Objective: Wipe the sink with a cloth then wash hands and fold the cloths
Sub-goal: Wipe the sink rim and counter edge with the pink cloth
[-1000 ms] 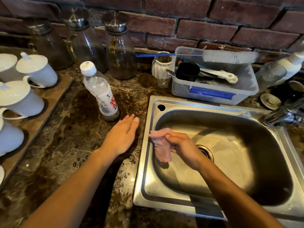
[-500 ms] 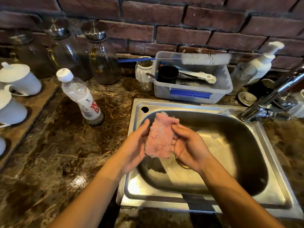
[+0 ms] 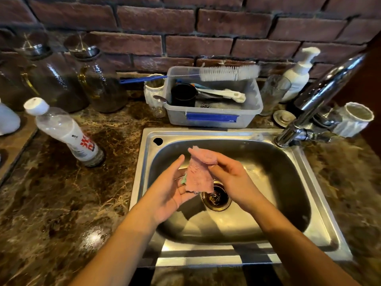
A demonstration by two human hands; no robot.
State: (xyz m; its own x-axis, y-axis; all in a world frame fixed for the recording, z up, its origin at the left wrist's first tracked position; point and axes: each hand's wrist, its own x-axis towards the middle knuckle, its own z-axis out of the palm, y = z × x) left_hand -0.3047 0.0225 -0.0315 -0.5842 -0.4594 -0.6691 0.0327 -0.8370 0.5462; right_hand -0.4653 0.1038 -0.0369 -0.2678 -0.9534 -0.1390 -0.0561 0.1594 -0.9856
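A small pink cloth hangs above the steel sink, over the left half of the basin. My right hand pinches its folded top edge between thumb and fingers. My left hand lies palm up under the cloth with straight fingers, and the cloth's lower end rests on them. A bit of green shows at the cloth's left edge. The drain sits just below and right of the cloth. The chrome tap rises at the sink's back right corner; no water runs.
A plastic bottle with a white cap stands left of the sink on the marble counter. Behind the sink is a clear tub with a bottle brush across it. A soap pump bottle, a glass and glass jars line the brick wall.
My left hand left the counter and came under the cloth over the sink. My right hand lifted the cloth off the sink's left rim and holds it higher, toward the middle.
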